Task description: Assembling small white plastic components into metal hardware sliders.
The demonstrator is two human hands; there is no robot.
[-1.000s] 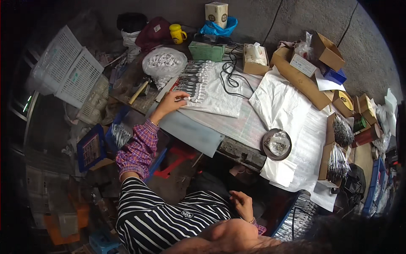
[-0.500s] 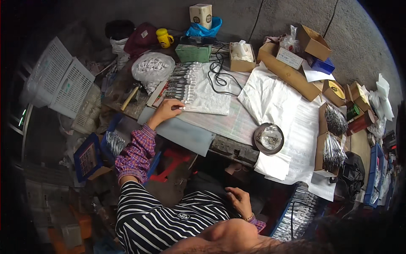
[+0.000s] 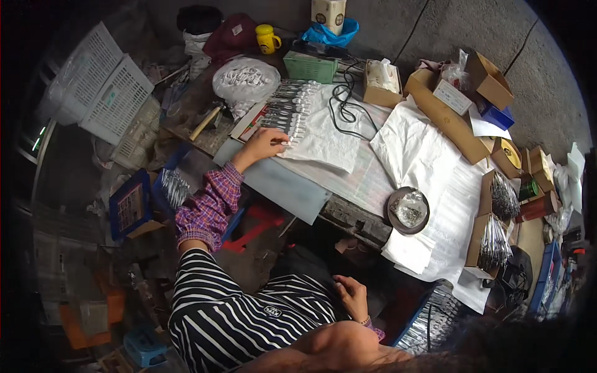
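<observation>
At the near left part of the worktable, my left hand is closed in a pinch on a slim piece with a white end, mostly hidden by the fingers. Just beyond it, a row of slim metal pieces with white ends lies side by side, partly on a white sheet. A clear plastic bag holding many small white and silver pieces stands behind my hand. My right hand rests low by my lap, off the table, its fingers loosely curled with nothing visible in them.
A hammer lies left of my left hand. A grey board covers the table's near edge. Further right are a dark round dish, cardboard boxes of metal pieces and a black cord. A blue crate stands beside my right hand.
The whole view has shifted, so the table appears further right. My left hand stays at the near end of the row, now covering more of the held piece. My right hand stays by my lap.
</observation>
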